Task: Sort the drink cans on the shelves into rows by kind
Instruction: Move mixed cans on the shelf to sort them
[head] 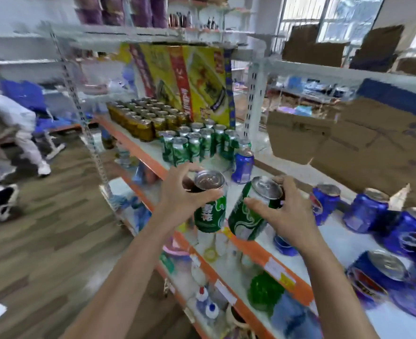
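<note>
Above the shelf's orange edge [256,250], left hand [184,192] gripping green can [210,211], right hand [285,211] gripping tilted green can [248,216]

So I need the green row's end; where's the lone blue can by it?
In the head view, the blue can stands on the shelf, right of the green cans, beyond both hands.

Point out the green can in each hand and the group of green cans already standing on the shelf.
Left-hand green can [210,214], head view, on its green label.
Right-hand green can [247,216], head view, on its side wall.
Green can group [197,144], head view, on a front can.
</note>
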A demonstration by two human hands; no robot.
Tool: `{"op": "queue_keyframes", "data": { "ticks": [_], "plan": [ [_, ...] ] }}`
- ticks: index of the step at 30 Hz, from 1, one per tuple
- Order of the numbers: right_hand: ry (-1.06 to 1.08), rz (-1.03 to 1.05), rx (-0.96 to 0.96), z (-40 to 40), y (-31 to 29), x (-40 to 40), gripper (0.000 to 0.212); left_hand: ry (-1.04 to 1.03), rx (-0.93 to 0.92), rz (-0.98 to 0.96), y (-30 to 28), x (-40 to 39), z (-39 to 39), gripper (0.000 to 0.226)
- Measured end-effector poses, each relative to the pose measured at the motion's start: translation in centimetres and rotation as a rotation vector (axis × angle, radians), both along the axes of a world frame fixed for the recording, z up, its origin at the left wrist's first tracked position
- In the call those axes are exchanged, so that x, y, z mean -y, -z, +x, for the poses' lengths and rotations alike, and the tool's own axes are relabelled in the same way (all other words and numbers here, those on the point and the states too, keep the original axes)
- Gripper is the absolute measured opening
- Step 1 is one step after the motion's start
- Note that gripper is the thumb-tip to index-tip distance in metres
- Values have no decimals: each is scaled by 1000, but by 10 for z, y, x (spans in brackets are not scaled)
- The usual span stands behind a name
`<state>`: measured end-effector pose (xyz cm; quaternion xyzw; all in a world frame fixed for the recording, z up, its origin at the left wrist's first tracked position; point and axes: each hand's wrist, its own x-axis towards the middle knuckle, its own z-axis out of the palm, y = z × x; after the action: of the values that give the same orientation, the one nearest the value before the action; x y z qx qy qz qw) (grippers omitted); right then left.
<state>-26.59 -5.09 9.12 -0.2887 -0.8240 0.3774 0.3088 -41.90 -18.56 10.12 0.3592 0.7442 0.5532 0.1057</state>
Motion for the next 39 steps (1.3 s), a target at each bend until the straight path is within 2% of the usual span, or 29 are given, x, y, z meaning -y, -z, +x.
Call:
{"op": "queue_keyframes", "data": {
  "ticks": [3,10,13,17,21,24,29,33,39],
  "plan": [
    [7,-46,22,-39,13,10,47,18,35,-19,13,4,-35,44],
    [83,-44,115,-83,25,-10,47,9,27,-17,43,-34,-90,53],
    [114,-59,124,-103,29,-29,47,81,-10,-50,45,-63,-114,40],
    [107,-38,195,-145,39,-67,52,160,-114,-176,52,-110,-158,48],
    [77,114,336,-192,36,-108,64,228,-243,-265,48,-157,-208,53],
    [61,212,413,-218,25,-134,63,291,-409,-356,33,-185,-237,52],
    [33,388,760,-253,11,-168,66,452,-618,-496,21,-227,-277,55],
    [87,388,826,-269,18,-180,64,559,-707,-552,25,-259,-296,44],
    [179,344,874,-285,26,-183,57,637,-810,-532,34,-280,-311,48]
  ]
}}
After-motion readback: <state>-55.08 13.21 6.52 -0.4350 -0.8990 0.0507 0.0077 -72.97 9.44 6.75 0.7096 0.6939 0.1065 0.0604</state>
